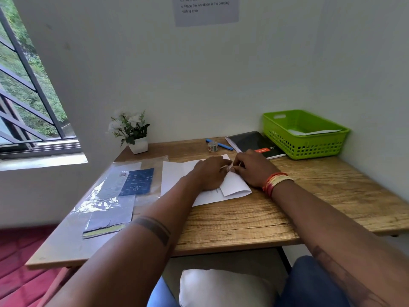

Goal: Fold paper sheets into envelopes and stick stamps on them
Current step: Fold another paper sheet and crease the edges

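A white paper sheet (pixel 173 176) lies flat in the middle of the wooden desk (pixel 243 220). On top of it sits a folded white paper (pixel 235 187), creased into a narrower shape. My left hand (pixel 210 173) rests on the folded paper's left side, fingers curled at its top edge. My right hand (pixel 252 168) is on the right, and its fingertips pinch the paper's top corner next to my left fingers. A small roll of tape (pixel 213 146) stands behind the hands.
A green plastic basket (pixel 305 134) with white paper inside stands at the back right. A black notebook (pixel 254 144) and a blue pen (pixel 221 144) lie beside it. A potted white flower (pixel 132 131) is at the back left. Plastic sleeves with a blue booklet (pixel 137 181) cover the left side.
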A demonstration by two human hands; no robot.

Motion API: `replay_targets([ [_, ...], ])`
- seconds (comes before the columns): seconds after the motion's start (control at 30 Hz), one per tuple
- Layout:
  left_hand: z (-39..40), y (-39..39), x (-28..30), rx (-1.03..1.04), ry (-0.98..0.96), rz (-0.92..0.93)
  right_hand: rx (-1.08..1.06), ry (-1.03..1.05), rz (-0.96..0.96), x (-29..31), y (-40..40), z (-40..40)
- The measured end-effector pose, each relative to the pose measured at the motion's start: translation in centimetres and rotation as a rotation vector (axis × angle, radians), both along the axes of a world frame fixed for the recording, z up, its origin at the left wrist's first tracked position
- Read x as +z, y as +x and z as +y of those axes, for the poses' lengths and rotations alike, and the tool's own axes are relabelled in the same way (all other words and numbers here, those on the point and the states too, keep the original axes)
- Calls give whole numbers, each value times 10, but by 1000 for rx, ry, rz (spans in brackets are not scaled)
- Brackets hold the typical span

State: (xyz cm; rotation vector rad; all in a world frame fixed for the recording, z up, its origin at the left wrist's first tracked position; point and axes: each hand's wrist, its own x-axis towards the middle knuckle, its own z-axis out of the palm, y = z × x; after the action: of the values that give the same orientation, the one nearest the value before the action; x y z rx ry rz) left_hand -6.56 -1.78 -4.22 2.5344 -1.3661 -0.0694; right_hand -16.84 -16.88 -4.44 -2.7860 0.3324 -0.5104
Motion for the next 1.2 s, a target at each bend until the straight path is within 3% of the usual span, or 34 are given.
replay_targets([
  [0.37,3,7,-4,-15,91,-32,-58,265,22,8,8,-9],
  [0.77,3,6,-3,-8,101,-42,94,397,120,13,-20,-13],
  [1.2,3,7,-5,-11,93,-45,231,347,331,21,-51,-20],
])
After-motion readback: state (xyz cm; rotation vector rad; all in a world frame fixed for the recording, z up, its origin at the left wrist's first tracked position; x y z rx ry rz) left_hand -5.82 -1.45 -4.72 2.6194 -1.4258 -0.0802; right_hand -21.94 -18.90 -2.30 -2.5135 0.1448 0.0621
